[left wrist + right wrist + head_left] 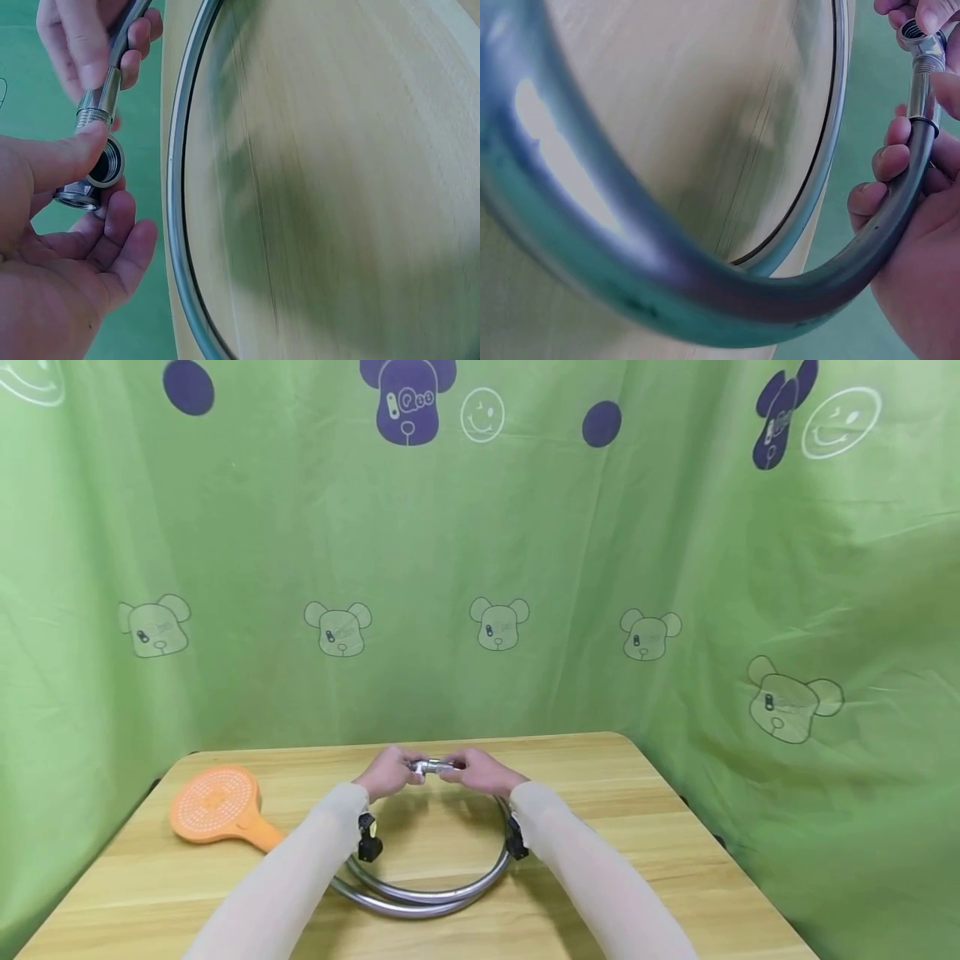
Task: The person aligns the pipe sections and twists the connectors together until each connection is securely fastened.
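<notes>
Above the table's far side, my left hand [390, 772] pinches a small chrome fitting [111, 161] with threaded round openings. My right hand [483, 772] grips the metal end of a silver shower hose [907, 195], its fingers curled around the hose. The hose's chrome connector [103, 94] is lined up against the fitting, and some thread shows between them. From there the hose loops down onto the table in a wide coil. An orange shower head [213, 806] lies face up at the left, its handle partly hidden behind my left sleeve.
The light wooden table [637, 827] has its far edge just beyond my hands. A green curtain [420, 543] with bear and smiley prints hangs behind it and along both sides. The hose coil [420, 906] lies between my forearms.
</notes>
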{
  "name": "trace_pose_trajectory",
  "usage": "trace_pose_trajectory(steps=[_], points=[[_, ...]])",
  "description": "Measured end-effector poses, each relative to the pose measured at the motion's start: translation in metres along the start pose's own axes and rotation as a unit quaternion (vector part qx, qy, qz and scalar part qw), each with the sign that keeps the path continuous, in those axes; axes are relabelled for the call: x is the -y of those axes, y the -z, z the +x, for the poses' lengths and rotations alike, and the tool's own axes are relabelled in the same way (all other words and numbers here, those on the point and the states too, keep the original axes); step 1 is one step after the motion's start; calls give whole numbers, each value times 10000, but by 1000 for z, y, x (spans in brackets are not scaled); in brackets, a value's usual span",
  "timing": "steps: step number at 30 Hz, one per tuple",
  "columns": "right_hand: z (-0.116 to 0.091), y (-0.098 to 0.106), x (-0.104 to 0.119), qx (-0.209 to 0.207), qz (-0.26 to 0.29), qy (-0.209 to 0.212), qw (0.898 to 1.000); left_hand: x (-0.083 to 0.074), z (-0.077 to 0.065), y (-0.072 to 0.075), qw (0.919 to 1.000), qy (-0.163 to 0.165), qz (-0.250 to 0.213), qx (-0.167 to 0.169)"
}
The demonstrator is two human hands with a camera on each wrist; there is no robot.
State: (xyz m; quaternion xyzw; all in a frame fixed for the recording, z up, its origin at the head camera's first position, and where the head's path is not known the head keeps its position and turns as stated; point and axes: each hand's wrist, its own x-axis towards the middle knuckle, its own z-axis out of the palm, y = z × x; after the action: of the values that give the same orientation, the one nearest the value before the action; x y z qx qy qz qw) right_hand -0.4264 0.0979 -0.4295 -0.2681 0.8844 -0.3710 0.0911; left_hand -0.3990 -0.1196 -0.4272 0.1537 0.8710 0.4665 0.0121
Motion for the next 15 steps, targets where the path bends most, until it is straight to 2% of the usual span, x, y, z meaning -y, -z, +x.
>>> trace_pose_trajectory(steps=[7,15], points=[[1,-1,0,-288,-45,270,9992,-3,-1,-1,10000,81,4,-43],[1,3,-3,8,-28,206,9998,-2,-2,-4,9999,-2,13,-147]])
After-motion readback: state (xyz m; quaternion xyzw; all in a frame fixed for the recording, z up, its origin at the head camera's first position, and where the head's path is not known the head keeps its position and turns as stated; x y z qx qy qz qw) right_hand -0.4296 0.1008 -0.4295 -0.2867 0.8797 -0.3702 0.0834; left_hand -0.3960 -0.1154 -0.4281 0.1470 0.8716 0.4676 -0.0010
